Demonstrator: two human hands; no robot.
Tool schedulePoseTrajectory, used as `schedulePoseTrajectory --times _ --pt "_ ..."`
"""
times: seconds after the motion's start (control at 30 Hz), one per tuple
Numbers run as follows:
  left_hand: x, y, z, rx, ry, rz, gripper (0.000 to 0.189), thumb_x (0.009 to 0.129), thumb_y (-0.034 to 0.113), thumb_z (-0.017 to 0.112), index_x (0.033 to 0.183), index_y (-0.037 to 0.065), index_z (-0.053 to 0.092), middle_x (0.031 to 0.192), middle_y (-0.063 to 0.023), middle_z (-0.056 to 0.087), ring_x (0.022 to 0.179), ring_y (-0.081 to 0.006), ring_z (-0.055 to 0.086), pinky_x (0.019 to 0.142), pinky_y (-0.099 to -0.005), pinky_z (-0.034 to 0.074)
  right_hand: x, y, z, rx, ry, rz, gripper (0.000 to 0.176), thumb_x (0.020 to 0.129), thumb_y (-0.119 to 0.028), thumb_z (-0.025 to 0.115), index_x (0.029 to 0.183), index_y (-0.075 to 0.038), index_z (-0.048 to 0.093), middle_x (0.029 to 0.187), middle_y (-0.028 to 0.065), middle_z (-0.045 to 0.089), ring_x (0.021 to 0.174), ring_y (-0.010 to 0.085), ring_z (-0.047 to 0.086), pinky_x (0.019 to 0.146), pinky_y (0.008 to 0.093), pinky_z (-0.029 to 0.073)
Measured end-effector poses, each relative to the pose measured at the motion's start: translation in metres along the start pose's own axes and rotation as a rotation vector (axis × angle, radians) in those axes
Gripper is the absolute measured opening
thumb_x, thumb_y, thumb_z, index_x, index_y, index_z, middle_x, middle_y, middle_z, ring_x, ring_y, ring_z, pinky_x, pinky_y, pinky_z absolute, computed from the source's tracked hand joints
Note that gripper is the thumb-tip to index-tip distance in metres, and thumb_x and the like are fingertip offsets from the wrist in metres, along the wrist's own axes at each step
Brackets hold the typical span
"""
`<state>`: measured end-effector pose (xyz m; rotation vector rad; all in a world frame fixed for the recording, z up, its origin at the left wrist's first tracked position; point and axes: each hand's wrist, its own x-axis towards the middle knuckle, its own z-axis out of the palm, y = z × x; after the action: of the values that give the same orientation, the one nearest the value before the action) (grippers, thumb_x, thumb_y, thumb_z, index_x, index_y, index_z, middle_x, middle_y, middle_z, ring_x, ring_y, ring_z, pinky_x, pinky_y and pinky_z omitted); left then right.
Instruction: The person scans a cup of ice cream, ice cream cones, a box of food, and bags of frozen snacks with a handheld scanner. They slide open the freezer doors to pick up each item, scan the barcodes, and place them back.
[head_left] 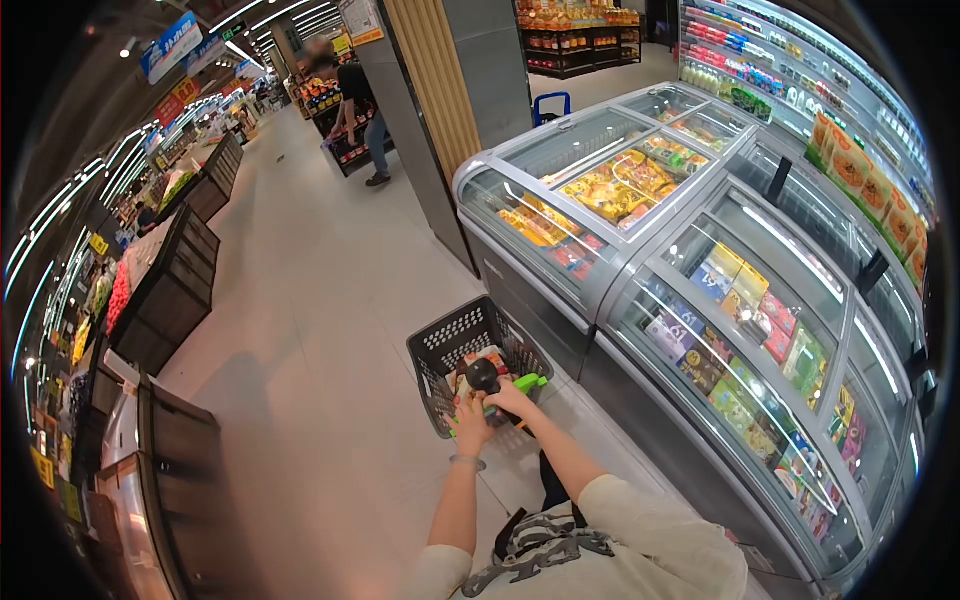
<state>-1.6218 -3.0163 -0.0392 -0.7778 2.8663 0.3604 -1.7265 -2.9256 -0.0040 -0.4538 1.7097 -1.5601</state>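
Note:
A dark grey shopping basket (pixel 425 357) with perforated walls is in front of my body, low in the head view. My right hand (pixel 512 397) is closed around its bright green handle (pixel 533 382). My left hand (pixel 470 424) also grips the handle, farther left, with its fingers partly over the bar. Just beyond my fingers shows a round black object (pixel 483 376); what it is I cannot make out. Packaged goods (pixel 489 357) with red and white wrapping lie inside the basket, partly hidden by the black object and my hands.
Glass-topped chest freezers (pixel 590 318) with packaged food run along the right, close to the basket. A grey pillar (pixel 425 130) stands ahead. Tiled floor (pixel 290 330) stretches forward on the left, beside produce stands (pixel 175 285). Another person (pixel 357 115) leans at a shelf ahead.

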Motion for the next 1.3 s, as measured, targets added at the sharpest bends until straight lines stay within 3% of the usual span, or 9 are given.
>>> schedulePoseTrajectory --times 0.03,0.07,0.17,0.23,0.27,0.37,0.57,1.1,1.3 --pt "0.014 -0.004 -0.001 0.017 0.03 0.022 0.074 0.062 0.033 0.063 0.123 0.009 0.029 0.122 -0.0184 0.036 0.115 -0.0317 0.033 0.091 -0.0583 0.019 0.018 -0.002 -0.001 0.025 -0.013 0.009 0.041 0.056 -0.011 0.063 0.094 0.002 0.053 0.07 0.0085 0.057 0.049 0.0152 0.054 0.041 0.0259 0.045" --pt "0.027 -0.009 -0.002 0.073 0.321 0.097 0.055 0.063 0.033 0.062 0.107 0.003 0.046 0.097 -0.0186 0.055 0.096 -0.0297 0.053 0.084 -0.0483 0.036 0.035 -0.004 -0.001 0.043 -0.031 0.02 0.039 0.056 -0.011 0.062 0.093 0.002 0.054 0.07 0.0084 0.057 0.049 0.0151 0.054 0.041 0.0261 0.046" --pt "0.069 -0.007 -0.04 -0.075 -0.051 -0.171 0.042 0.063 0.035 0.062 0.091 0.004 0.057 0.076 -0.0162 0.06 0.074 -0.0274 0.06 0.067 -0.0377 0.047 0.072 -0.002 -0.005 -0.014 -0.097 0.04 0.037 0.058 -0.011 0.063 0.091 0.003 0.055 0.074 0.0084 0.058 0.045 0.0138 0.053 0.041 0.0262 0.046" --pt "0.096 -0.018 -0.034 -0.009 0.075 -0.087 0.033 0.061 0.038 0.062 0.076 0.008 0.063 0.065 -0.013 0.061 0.06 -0.0255 0.061 0.055 -0.0342 0.049 0.09 -0.001 -0.005 0.003 -0.116 -0.023 0.027 0.062 -0.01 0.063 0.084 0.002 0.053 0.068 0.0052 0.054 0.043 0.0124 0.05 0.039 0.0233 0.04" --pt "0.11 -0.019 -0.041 0.01 -0.057 -0.154 0.029 0.06 0.038 0.061 0.073 0.012 0.063 0.072 -0.0131 0.062 0.066 -0.0259 0.061 0.06 -0.036 0.049 0.101 -0.005 -0.006 -0.014 -0.121 -0.031 0.031 0.062 -0.012 0.065 0.087 0.002 0.054 0.069 0.0044 0.054 0.045 0.0117 0.05 0.039 0.0233 0.04" --pt "0.155 -0.051 -0.032 -0.003 -0.138 0.013 0.028 0.059 0.036 0.06 0.072 0.011 0.064 0.071 -0.0138 0.061 0.069 -0.0272 0.061 0.062 -0.0363 0.048 0.141 -0.013 -0.009 0.049 -0.288 0.008 0.033 0.061 -0.013 0.066 0.089 0.001 0.054 0.071 0.0041 0.055 0.047 0.0112 0.05 0.04 0.0235 0.041" --pt "0.203 -0.054 -0.068 0.021 -0.064 -0.089 0.029 0.06 0.033 0.057 0.07 0.006 0.063 0.071 -0.0161 0.061 0.068 -0.0288 0.061 0.064 -0.0379 0.048 0.207 -0.043 -0.017 0.009 -0.43 0.055 0.036 0.062 -0.009 0.062 0.093 0.003 0.049 0.073 0.0051 0.053 0.047 0.012 0.05 0.044 0.0238 0.042" --pt "0.305 -0.089 -0.09 -0.009 -0.038 -0.127 0.029 0.057 0.029 0.057 0.074 0.007 0.064 0.066 -0.0153 0.06 0.066 -0.029 0.06 0.062 -0.0363 0.048 0.333 -0.058 -0.009 -0.05 -0.463 0.066 0.04 0.062 -0.01 0.062 0.097 0.002 0.047 0.075 0.0058 0.052 0.046 0.0111 0.049 0.042 0.0231 0.042" --pt "0.337 -0.103 -0.105 0.001 -0.04 -0.147 0.03 0.057 0.03 0.058 0.075 0.007 0.064 0.067 -0.0153 0.06 0.068 -0.0292 0.06 0.063 -0.0365 0.048 0.355 -0.081 -0.002 -0.077 -0.404 0.016 0.041 0.062 -0.014 0.062 0.096 0.003 0.046 0.065 0.0045 0.053 0.044 0.0103 0.049 0.041 0.0236 0.041"
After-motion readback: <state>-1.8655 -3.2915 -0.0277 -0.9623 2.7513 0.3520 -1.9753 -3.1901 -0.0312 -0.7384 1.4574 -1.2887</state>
